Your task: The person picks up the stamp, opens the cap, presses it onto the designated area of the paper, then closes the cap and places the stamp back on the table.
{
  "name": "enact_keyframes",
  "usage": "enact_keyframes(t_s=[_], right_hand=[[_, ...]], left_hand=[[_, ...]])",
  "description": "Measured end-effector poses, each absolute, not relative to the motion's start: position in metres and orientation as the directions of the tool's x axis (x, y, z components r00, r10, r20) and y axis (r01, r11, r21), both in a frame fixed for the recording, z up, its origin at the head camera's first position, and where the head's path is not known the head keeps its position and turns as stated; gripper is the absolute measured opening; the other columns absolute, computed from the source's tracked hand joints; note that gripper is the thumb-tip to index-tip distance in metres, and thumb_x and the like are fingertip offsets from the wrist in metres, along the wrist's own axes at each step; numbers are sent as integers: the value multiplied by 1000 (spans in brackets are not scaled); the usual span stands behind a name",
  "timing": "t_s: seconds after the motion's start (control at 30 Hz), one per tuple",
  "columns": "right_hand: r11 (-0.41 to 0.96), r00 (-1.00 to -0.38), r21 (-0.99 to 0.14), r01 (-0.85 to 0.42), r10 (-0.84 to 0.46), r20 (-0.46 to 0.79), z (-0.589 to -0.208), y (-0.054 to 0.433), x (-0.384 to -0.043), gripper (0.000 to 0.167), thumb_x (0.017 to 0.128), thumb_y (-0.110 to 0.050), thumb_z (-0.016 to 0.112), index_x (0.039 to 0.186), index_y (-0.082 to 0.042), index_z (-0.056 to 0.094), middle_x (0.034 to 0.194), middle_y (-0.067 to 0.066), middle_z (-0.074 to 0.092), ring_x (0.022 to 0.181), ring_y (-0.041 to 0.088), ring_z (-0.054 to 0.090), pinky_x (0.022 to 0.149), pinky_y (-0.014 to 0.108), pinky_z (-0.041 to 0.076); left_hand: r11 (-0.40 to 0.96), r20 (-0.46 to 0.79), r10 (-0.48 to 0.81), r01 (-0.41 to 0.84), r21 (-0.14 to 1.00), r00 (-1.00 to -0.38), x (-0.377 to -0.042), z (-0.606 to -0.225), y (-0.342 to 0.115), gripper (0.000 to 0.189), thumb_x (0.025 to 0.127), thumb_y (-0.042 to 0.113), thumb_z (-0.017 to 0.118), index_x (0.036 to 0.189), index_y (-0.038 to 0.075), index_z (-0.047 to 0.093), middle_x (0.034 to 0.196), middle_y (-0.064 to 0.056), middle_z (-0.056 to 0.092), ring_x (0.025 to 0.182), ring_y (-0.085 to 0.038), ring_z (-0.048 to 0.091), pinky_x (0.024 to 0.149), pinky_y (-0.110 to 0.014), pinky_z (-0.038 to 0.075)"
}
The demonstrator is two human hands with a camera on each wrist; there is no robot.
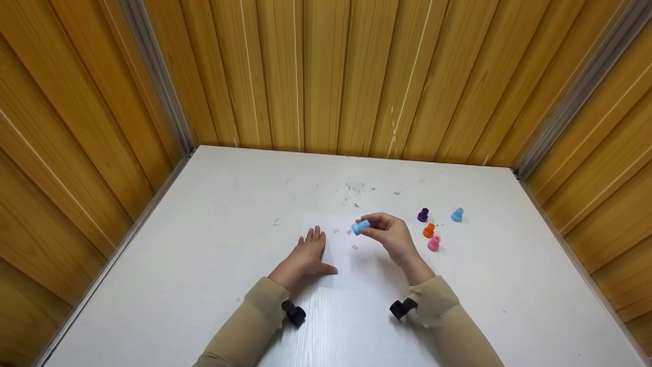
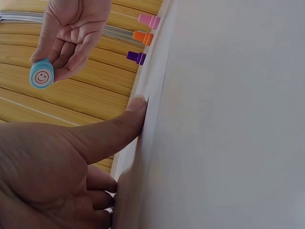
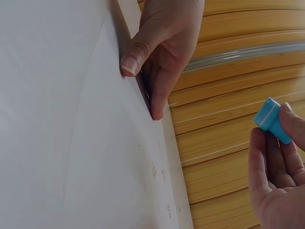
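Observation:
My right hand (image 1: 395, 237) pinches a light blue toy stamp (image 1: 360, 227) between thumb and fingers, raised above a white sheet of paper (image 1: 346, 270). In the left wrist view the stamp's face (image 2: 42, 78) shows a red smiley. Fingers spread, my left hand (image 1: 306, 255) rests on the left part of the paper, its thumb pointing right. Several small reddish prints, one of them a mark (image 1: 354, 247) below the stamp, are on the sheet. The right wrist view shows the stamp (image 3: 269, 119) tilted in the fingertips.
Right of the paper stand a purple stamp (image 1: 423, 214), an orange stamp (image 1: 429, 230), a pink stamp (image 1: 434, 243) and another light blue stamp (image 1: 457, 214). Dark smudges (image 1: 354, 188) mark the white table (image 1: 204, 229) farther back. Wood-patterned walls (image 1: 326, 76) enclose the table's back and sides.

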State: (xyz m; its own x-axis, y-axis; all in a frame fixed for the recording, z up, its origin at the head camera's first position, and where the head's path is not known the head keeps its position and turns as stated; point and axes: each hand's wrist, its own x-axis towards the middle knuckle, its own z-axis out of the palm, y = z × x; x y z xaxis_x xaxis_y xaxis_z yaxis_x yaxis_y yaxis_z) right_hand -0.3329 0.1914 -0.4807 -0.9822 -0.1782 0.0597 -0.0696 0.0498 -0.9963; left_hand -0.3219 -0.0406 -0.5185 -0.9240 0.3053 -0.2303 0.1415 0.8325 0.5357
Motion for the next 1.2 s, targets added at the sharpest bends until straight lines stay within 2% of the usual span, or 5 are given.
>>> enact_keyframes(t_s=[0.27, 0.5, 0.7, 0.97, 1.2], right_hand=[[100, -980, -990, -98, -182, 78, -464, 227, -335, 36, 88, -7, 81, 120, 4, 70, 112, 0, 78, 101, 13, 74, 94, 23, 60], [361, -982, -925, -121, -179, 59, -455, 287, -332, 36, 87, -17, 84, 118, -1, 72, 112, 0, 78, 97, 9, 72, 88, 18, 59], [595, -982, -799, -81, -183, -36, -450, 331, -329, 32, 88, -21, 84, 115, -7, 75, 119, 11, 75, 103, 19, 69, 85, 18, 58], [746, -964, -665, -23, -192, -182, -460, 359, -328, 27, 85, -15, 85, 110, -9, 75, 111, 8, 73, 101, 23, 61, 89, 28, 56], [797, -953, -602, -57, -223, -205, -474, 362, -329, 22, 83, -4, 83, 103, -6, 74, 101, 8, 70, 91, 22, 59, 88, 31, 57]], left_hand=[[835, -218, 318, 163, 526, -923, -321, -518, -40, 112, 82, 41, 86, 161, -6, 22, 172, -24, 9, 162, -37, 5, 133, -51, 8], [847, -224, 312, 163, 507, -923, -322, -518, -41, 113, 82, 43, 86, 161, -5, 21, 172, -23, 9, 162, -37, 6, 133, -51, 8], [838, -219, 314, 161, 521, -924, -321, -519, -42, 113, 83, 43, 86, 161, -5, 21, 172, -24, 9, 162, -37, 5, 133, -51, 7], [838, -217, 319, 168, 520, -922, -320, -517, -42, 113, 83, 43, 86, 161, -6, 20, 172, -24, 8, 162, -37, 5, 133, -51, 8], [841, -220, 319, 168, 515, -922, -320, -517, -41, 112, 83, 44, 85, 161, -5, 21, 172, -23, 9, 162, -36, 5, 133, -51, 8]])
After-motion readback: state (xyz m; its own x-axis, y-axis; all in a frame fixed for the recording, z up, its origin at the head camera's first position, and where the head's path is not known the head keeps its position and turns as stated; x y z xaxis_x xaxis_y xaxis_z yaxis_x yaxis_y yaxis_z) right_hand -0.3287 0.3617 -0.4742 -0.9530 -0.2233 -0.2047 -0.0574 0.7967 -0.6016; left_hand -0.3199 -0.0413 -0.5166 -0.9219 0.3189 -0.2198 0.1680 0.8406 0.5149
